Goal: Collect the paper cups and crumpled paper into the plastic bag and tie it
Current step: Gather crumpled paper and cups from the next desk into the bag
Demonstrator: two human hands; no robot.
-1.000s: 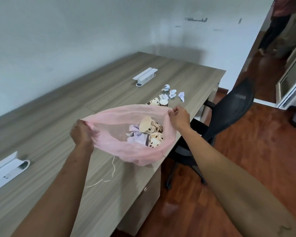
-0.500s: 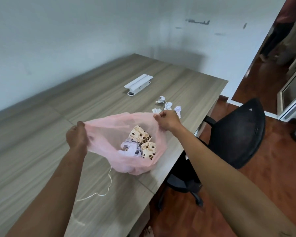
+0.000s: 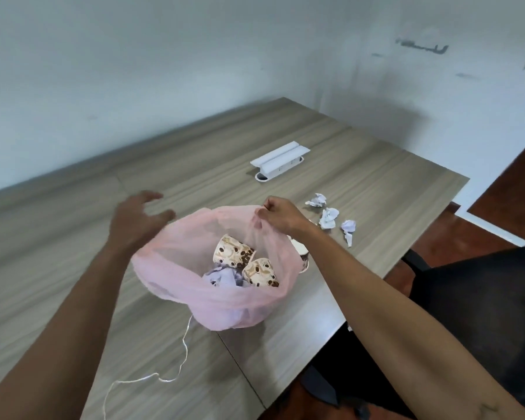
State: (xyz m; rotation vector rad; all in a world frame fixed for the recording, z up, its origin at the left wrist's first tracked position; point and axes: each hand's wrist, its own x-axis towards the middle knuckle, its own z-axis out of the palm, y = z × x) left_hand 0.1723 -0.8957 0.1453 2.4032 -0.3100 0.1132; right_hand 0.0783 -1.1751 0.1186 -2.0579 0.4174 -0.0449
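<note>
We see the right hand point(image 3: 278, 214) pinching the rim of the pink plastic bag point(image 3: 194, 268), while the left hand point(image 3: 137, 219) hovers open and blurred beside the other rim. Two paper cups point(image 3: 234, 254) and crumpled paper point(image 3: 223, 275) lie inside, below the hands. Behind the right wrist something white, perhaps another cup point(image 3: 300, 257), is mostly hidden. Three paper balls point(image 3: 329, 218) lie beyond the right hand.

We see thin translucent pink plastic bag point(image 3: 176, 268), printed paper cups point(image 3: 232, 255), crumpled white paper point(image 3: 329, 217), matt wood-grain table point(image 3: 73, 237).
</note>
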